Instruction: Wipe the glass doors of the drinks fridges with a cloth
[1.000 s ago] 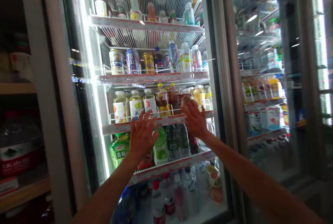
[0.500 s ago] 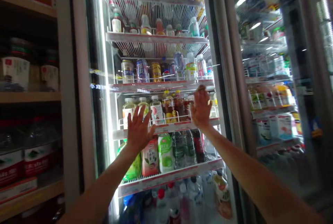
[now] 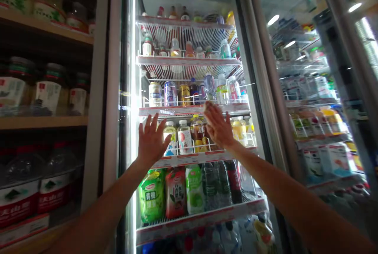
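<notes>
Both hands are raised in front of a lit drinks cooler (image 3: pixel 189 64) with several shelves. My left hand (image 3: pixel 151 139) has its fingers spread and holds nothing. It is nearest a pale-capped bottle (image 3: pixel 169 139) on the fourth shelf. My right hand (image 3: pixel 219 126) is somewhat blurred, its fingers stretched out toward the upper left, with nothing held. It covers part of a row of brown bottles (image 3: pixel 197 130). Below the hands stand a green bottle (image 3: pixel 152 197), a red bottle (image 3: pixel 176 193) and a white-and-green bottle (image 3: pixel 195 191). Whether either hand touches glass, I cannot tell.
On the left, wooden shelves (image 3: pixel 44 122) hold jars (image 3: pixel 49 88) and large red-labelled bottles (image 3: pixel 56 183). A metal door frame (image 3: pixel 265 73) runs down the cooler's right side. Another stocked glass-fronted cooler (image 3: pixel 319 100) stands farther right.
The view has shifted, so the cooler appears lower and more of the left shelves shows. My right hand has moved left across the shelves and tilted leftward. My left hand stays spread.
</notes>
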Demonstrator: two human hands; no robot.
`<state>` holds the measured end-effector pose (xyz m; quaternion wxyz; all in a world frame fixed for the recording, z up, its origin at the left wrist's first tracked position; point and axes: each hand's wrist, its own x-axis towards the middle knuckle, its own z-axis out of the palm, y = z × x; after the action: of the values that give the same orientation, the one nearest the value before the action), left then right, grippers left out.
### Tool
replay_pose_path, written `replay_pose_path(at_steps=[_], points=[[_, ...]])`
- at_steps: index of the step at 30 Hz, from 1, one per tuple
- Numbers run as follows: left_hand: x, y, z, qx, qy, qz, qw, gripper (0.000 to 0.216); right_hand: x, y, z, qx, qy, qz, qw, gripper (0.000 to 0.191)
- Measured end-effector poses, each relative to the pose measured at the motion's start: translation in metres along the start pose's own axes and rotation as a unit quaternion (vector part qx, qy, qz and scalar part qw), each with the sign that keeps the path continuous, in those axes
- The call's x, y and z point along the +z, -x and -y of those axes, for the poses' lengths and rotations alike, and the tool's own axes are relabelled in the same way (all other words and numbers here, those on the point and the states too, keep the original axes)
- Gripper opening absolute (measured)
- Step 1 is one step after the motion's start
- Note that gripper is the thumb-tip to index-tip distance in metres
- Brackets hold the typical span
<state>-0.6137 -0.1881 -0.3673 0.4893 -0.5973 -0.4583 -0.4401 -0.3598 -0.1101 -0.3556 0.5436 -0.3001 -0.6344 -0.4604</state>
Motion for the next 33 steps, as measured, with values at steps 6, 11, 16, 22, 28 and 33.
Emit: replay_pose_path(at_steps=[6,11,16,22,28,33], points=[[-0.003,0.001,0.008,-0.008,-0.014,0.005,1.000,0.052,0.006,-0.015,0.012,0.084,-0.024,-0.037,0.995,0.052],[-0.006,-0.001,-0.001,-0.002,0.040,-0.031,0.999,0.051,0.008,-0.022,0.046,0.026,-0.021,0.010,0.999,0.049],[-0.004,-0.015,-0.040,0.047,0.231,-0.023,0.972,0.048,0.013,-0.011,0.086,-0.030,-0.094,0.029,0.995,0.059],[0.021,-0.029,-0.081,-0.029,0.221,-0.025,0.975,0.046,-0.004,0.039,0.051,-0.135,-0.130,0.001,0.982,0.046],[0.029,-0.041,-0.067,0.153,0.056,0.012,0.987,0.039,0.004,0.045,-0.014,0.005,-0.030,-0.043,0.999,0.041],[-0.003,-0.053,-0.003,-0.036,-0.011,-0.085,0.996,0.046,0.006,0.045,-0.006,0.007,-0.027,-0.040,0.999,0.043]])
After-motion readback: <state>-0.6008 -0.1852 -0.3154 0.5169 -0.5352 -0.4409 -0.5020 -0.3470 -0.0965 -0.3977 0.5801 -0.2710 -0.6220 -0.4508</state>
